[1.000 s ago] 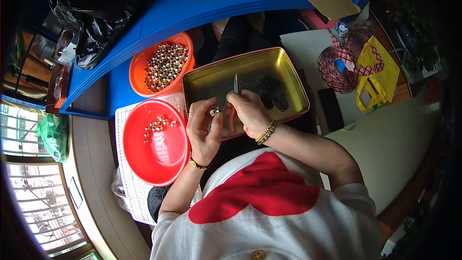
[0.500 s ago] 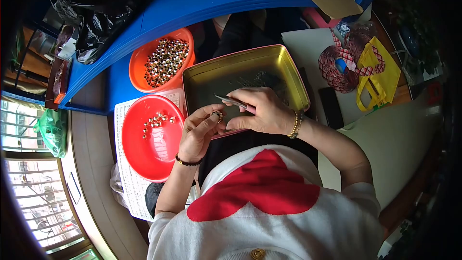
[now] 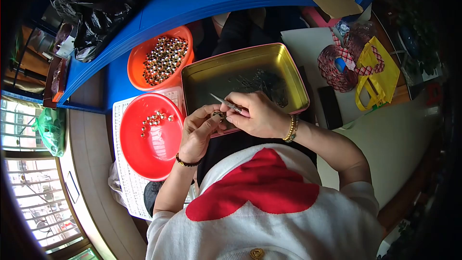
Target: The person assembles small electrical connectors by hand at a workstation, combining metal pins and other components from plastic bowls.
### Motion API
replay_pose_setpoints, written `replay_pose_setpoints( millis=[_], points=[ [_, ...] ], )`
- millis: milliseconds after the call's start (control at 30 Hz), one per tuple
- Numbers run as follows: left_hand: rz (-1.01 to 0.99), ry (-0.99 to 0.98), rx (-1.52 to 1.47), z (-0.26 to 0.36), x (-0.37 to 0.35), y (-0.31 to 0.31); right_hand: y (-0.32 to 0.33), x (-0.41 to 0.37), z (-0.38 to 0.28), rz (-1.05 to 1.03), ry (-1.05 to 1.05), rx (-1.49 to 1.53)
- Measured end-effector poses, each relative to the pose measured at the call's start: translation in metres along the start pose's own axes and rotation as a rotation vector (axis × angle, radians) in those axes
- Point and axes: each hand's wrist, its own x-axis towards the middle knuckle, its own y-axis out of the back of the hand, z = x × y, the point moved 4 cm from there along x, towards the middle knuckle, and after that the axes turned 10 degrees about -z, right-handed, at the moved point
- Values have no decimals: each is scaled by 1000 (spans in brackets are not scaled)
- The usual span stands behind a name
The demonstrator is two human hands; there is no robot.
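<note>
My left hand (image 3: 198,132) pinches a small shiny round metal piece (image 3: 218,115) between thumb and fingertips. In my right hand (image 3: 260,115) is a slim pointed metal tool (image 3: 224,101) with a pink handle, its kind unclear. The tool's point stands above the left fingertips, angled up and left. Both hands meet over the near edge of a gold-coloured rectangular tin (image 3: 202,70), where thin dark pin-like pieces (image 3: 264,84) lie in a heap. Left of my hands, a red basin (image 3: 159,156) holds several shiny metal beads (image 3: 155,119).
An orange basin (image 3: 136,62) full of similar beads stands behind the red one, which rests on a white perforated rack (image 3: 126,183). A blue table edge (image 3: 192,12) curves across the back. To the right lie a phone-like dark slab (image 3: 330,108), checked ribbon rolls (image 3: 334,70) and a yellow bag (image 3: 385,82).
My right hand has turned and dropped slightly, fingers drawn closer to my left hand. The tool's tip has shifted left. My left hand keeps its pinch in nearly the same spot.
</note>
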Motion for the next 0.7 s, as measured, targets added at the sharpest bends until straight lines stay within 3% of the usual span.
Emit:
replay_pose_setpoints(
  millis=[133, 333, 533, 700],
  points=[
    [-59, -10, -21, 0, -1, 0, 3, 4, 7, -9, -53, 165],
    [-60, -117, -122, -7, 1, -6, -1, 2, 11, -39, -87, 111],
    [6, -332, -96, -6, 5, -17, -4, -2, -3, 130, 52, -97],
    [31, -361, -97, -11, 2, -16, -7, -1, 0, 226, 123, -194]
  ],
)
